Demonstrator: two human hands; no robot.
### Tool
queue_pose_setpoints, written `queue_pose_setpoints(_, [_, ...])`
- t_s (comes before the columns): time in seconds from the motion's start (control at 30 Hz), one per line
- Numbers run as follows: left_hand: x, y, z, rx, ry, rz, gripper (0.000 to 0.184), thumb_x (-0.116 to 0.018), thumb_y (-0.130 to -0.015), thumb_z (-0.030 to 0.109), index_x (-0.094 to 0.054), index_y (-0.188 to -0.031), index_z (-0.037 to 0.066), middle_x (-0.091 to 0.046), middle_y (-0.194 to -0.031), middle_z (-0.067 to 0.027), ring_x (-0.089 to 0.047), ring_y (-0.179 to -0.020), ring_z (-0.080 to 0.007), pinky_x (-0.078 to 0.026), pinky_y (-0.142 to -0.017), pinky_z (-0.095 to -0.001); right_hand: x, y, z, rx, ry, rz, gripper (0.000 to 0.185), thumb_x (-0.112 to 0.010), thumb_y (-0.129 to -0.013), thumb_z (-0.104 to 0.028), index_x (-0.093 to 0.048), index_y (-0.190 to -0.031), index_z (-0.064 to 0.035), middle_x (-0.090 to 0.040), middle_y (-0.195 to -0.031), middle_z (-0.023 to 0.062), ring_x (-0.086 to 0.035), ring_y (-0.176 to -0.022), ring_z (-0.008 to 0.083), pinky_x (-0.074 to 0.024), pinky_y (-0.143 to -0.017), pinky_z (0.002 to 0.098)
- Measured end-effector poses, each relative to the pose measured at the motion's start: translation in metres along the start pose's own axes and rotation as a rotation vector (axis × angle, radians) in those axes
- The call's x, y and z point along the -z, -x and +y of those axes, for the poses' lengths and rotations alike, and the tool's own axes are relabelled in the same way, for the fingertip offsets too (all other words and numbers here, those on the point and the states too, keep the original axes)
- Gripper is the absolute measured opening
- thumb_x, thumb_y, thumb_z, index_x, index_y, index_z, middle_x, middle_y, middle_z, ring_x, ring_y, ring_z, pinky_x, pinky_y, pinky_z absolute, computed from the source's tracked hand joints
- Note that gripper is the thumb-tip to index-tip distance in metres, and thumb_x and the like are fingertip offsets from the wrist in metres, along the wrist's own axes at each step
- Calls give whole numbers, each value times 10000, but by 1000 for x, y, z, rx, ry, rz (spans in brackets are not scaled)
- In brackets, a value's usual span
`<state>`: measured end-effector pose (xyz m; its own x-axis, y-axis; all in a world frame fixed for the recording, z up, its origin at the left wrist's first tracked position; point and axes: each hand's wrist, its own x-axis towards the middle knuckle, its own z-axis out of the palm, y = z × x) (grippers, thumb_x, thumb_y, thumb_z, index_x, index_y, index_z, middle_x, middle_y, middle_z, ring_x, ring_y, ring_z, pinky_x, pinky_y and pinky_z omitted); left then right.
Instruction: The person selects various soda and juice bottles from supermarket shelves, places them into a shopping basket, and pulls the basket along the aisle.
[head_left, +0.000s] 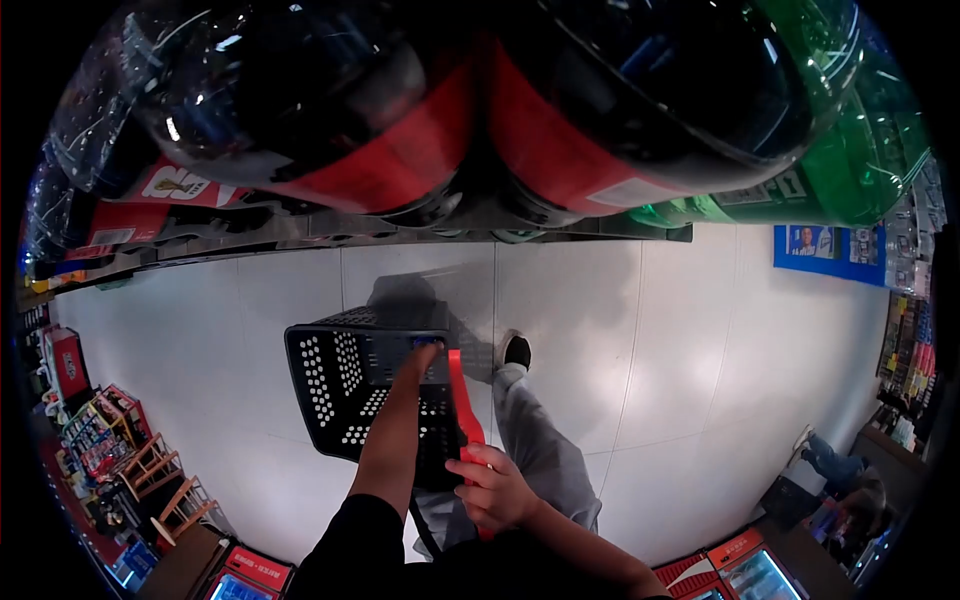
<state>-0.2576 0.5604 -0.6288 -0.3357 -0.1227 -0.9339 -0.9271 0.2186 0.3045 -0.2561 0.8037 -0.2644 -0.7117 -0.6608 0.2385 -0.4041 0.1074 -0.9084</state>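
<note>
My right hand (497,487) is wrapped round the red handle (459,385) of a dark shopping basket (290,385) with rows of holes. The basket hangs in front of my legs, its open side turned toward me. My left arm reaches across it, and my left hand (429,352) is down inside near the far right corner. By those fingertips is a small blue thing (424,340), too small to name. The left fingers are mostly hidden.
Large dark bottles (400,140) with red labels and a green bottle (830,175) fill a shelf close above. Wooden stools (180,500) and product racks stand left. A person (845,480) is at the lower right. Red coolers (250,570) are behind me.
</note>
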Motion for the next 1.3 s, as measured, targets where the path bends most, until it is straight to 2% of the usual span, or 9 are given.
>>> queue_pose_setpoints(0.17, [2, 23, 4, -35, 66, -13, 604, -506, -880, 477, -555, -1285, 31, -582, -1261, -161, -541, -1152, -254, -386, -999, -389, -2, 2, -11, -45, 99, -40, 177, -651, -655, -120, -609, -824, -86, -562, -1256, 120, -438, -1215, 393, -426, -979, 463])
queue_pose_setpoints(0.37, [31, 94, 1, -187, -527, -159, 562, -376, -948, 441, -514, -1309, 33, -527, -1324, -224, -518, -1215, -338, -376, -1034, -410, -12, -4, -26, -64, 223, -14, 144, -629, -614, -57, -603, -755, -74, -575, -1195, 115, -441, -1210, 404, -405, -995, 480])
queue_pose_setpoints(0.43, [32, 128, -17, -562, -610, -62, 412, -430, -909, 315, -636, -1098, 12, -578, -1218, -241, -538, -1163, -388, -418, -982, -467, -15, -3, -29, -78, 313, -21, 164, -605, -608, -53, -595, -772, -60, -571, -1164, 135, -438, -1208, 432, -388, -1008, 516])
queue_pose_setpoints(0.7, [55, 242, -174, -497, -307, -18, 341, -422, -893, 288, -639, -877, 26, -641, -983, -205, -608, -957, -381, -484, -837, -469, -20, -15, -64, -14, 455, -79, 245, -547, -603, -32, -609, -837, -70, -517, -1207, 162, -361, -1270, 470, -334, -1039, 553])
queue_pose_setpoints(0.77, [60, 245, -246, -786, -761, 230, 250, -523, -815, 235, -643, -846, 18, -650, -937, -207, -624, -932, -374, -507, -829, -454, -20, -17, -72, -22, 477, -106, 263, -539, -607, -26, -608, -857, -72, -512, -1199, 156, -364, -1272, 460, -358, -1031, 531])
queue_pose_setpoints(1.0, [74, 339, -379, 376, 110, 88, 380, -493, -848, 322, -674, -882, -10, -699, -875, -145, -658, -756, -264, -527, -717, -423, -16, -20, -104, -66, 614, -127, 301, -590, -633, -72, -651, -926, -106, -511, -1210, 149, -360, -1297, 426, -371, -1023, 516])
queue_pose_setpoints(1.13, [57, 316, -391, 287, -65, -48, 373, -489, -860, 302, -654, -952, -20, -699, -912, -123, -658, -788, -255, -517, -710, -436, -24, -19, -121, -259, 721, -125, 285, -649, -681, -118, -672, -965, -134, -505, -1250, 163, -377, -1302, 383, -388, -1012, 477])
queue_pose_setpoints(1.2, [67, 297, -373, -301, -423, -194, 361, -490, -867, 309, -655, -948, -2, -696, -883, -109, -645, -737, -238, -510, -649, -413, -24, -16, -124, -333, 676, 29, 270, -659, -700, -124, -674, -969, -135, -503, -1262, 169, -395, -1291, 373, -396, -1006, 459])
queue_pose_setpoints(1.3, [54, 293, -290, -24, 162, -43, 316, -492, -891, 322, -632, -858, 40, -631, -734, -74, -578, -618, -199, -450, -493, -347, -19, -14, -137, -306, 457, 290, 238, -641, -739, -79, -665, -973, -106, -533, -1226, 171, -518, -1153, 361, -421, -975, 427])
